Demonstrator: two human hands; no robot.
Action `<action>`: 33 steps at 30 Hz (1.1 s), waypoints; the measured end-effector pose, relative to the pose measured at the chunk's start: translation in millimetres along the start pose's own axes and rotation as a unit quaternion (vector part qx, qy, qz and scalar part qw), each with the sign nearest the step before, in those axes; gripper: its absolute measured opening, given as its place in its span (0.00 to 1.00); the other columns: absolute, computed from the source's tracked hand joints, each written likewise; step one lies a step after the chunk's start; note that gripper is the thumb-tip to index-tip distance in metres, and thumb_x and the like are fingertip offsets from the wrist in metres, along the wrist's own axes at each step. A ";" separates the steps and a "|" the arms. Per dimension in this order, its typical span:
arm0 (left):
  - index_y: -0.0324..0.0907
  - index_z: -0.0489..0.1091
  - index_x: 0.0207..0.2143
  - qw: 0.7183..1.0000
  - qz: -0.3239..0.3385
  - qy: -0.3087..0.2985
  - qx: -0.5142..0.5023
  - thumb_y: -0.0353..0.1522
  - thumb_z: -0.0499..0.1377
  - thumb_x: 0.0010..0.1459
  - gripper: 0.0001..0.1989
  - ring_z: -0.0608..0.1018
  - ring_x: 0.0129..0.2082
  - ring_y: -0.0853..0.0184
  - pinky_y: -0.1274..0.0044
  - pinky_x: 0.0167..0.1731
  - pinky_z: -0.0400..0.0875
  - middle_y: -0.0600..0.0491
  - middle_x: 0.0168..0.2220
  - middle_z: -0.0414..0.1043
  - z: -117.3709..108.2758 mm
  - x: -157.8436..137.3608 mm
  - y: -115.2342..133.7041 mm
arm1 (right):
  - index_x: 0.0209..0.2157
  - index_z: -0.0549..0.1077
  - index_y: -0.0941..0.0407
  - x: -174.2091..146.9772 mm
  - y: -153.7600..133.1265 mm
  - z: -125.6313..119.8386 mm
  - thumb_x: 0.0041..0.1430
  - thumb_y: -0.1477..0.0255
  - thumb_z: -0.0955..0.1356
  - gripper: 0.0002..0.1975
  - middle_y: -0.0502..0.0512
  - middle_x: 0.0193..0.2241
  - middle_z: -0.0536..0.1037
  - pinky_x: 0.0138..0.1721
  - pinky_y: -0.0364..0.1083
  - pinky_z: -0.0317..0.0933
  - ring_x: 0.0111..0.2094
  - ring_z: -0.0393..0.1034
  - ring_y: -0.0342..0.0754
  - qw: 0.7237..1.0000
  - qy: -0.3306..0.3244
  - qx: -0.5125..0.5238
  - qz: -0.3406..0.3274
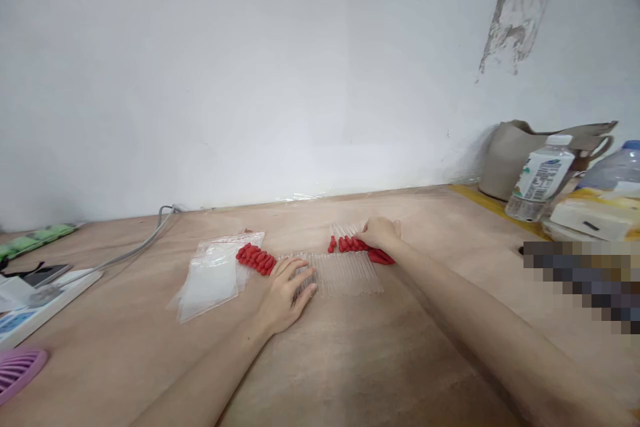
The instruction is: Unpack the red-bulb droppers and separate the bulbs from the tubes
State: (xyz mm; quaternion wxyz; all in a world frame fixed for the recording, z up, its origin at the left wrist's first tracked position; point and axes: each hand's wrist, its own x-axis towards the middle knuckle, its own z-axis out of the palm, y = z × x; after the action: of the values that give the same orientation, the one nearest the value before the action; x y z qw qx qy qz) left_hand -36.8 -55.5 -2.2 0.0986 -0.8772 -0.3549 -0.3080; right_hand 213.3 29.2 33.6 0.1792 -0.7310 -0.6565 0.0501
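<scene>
A row of thin clear tubes (345, 275) lies side by side on the wooden table. My left hand (287, 293) rests flat across the left end of that row, fingers spread. Beyond it is a second group of clear tubes (343, 231), with red rubber bulbs (345, 243) lined up at their near ends. My right hand (381, 233) is pinched at the right end of this red line, on a bulb mostly hidden by the fingers. More red pieces (383, 257) lie just below that hand. Left of my left hand, a cluster of red-bulbed pieces (256, 259) sits against clear plastic bags (213, 280).
At the right stand a bottle (540, 177), a grey-brown bag (510, 157) and a yellow-and-white pack (595, 213). To the left are a white power strip (55, 307) with a grey cable (143, 247), a purple slotted object (20, 370) and a green packet (40, 240). A white wall (250, 80) bounds the back.
</scene>
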 end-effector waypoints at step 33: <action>0.37 0.69 0.38 0.980 0.162 0.091 0.068 0.28 0.54 0.57 0.07 0.74 0.41 0.64 0.68 0.45 0.69 0.49 0.37 0.74 12.5 10.2 42.5 | 0.35 0.72 0.54 -123.2 18.2 20.0 0.56 0.72 0.63 0.08 0.53 0.29 0.70 0.37 0.48 0.50 0.32 0.59 0.45 0.870 0.205 0.100 -0.436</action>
State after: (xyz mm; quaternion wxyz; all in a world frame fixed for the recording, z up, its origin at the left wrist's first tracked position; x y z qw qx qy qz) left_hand 3.8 -75.9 -3.9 0.2386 -0.8827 -0.2179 -0.3411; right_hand 207.9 -88.6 -10.9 0.3859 -0.3423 -0.8484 -0.1191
